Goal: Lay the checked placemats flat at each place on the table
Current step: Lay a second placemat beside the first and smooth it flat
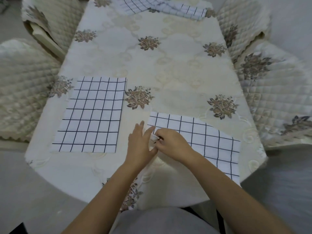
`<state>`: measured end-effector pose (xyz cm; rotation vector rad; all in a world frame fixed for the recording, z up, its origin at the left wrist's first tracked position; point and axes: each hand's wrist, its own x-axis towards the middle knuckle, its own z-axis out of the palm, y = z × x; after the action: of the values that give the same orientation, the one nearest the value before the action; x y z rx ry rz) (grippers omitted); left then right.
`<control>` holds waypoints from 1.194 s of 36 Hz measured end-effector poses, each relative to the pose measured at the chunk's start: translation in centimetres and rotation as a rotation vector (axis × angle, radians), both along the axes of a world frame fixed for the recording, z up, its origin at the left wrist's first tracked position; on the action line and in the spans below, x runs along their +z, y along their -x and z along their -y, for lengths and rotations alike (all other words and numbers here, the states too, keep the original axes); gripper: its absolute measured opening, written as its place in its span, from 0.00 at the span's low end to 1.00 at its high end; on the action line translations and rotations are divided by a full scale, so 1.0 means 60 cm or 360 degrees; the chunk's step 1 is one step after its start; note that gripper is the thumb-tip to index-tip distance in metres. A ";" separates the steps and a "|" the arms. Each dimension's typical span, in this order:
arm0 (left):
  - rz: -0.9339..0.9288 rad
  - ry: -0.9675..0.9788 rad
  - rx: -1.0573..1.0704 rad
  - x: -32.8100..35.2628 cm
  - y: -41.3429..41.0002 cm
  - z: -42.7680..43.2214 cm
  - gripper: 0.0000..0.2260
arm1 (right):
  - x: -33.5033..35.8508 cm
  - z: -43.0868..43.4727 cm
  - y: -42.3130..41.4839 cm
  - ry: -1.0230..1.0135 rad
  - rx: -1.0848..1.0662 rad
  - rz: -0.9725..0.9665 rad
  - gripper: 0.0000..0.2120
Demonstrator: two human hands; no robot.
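Four checked placemats on the desk [67, 168], over a cream tablecloth [177, 68] with brown flower motifs.

Left placemat [87, 114]: flat, all four edges straight, close to the desk's left edge, set back from the front edge.

Right placemat [211, 144]: in front of the person and right of centre, reaching the desk's near right edge. Far right corner cut on a slant, folded or lifted; cannot tell which.

Between these two, a strip of bare cloth with a flower motif at its far end.

At the far end, far left placemat [133, 5] and far right placemat [185, 10], both rumpled, touching each other, partly out of view at the top.

Wide open cloth across the middle of the desk, from the near mats to the far ones. Quilted chairs [22, 92] drawn in close along both long sides, two on each.

Left hand [140, 142]: palm down, fingers [141, 125] straight and spread, grasping nothing, tips at the left edge of the right placemat.

Right hand [170, 142]: just beside the left, touching it near the thumb, fingers curled, pinching a small raised bit of the right placemat at that same left edge.

Both forearms bare, reaching in over the front edge.
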<state>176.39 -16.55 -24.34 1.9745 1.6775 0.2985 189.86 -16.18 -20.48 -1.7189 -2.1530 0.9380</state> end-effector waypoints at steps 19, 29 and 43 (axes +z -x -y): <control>0.1329 0.0463 0.0821 0.097 0.047 -0.030 0.03 | 0.091 -0.068 -0.112 0.0362 -0.0060 0.0826 0.06; 0.1711 0.0737 0.1407 0.034 0.071 -0.009 0.05 | 0.122 -0.153 -0.014 -0.0588 -0.0046 0.0997 0.19; 0.1355 0.0816 0.1669 -0.028 0.114 0.025 0.25 | -0.046 -0.041 -0.005 0.0571 -0.0174 0.0139 0.15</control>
<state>169.54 -18.07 -26.01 0.3424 1.7439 0.8219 190.19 -13.73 -23.25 -2.0507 -2.0096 1.3035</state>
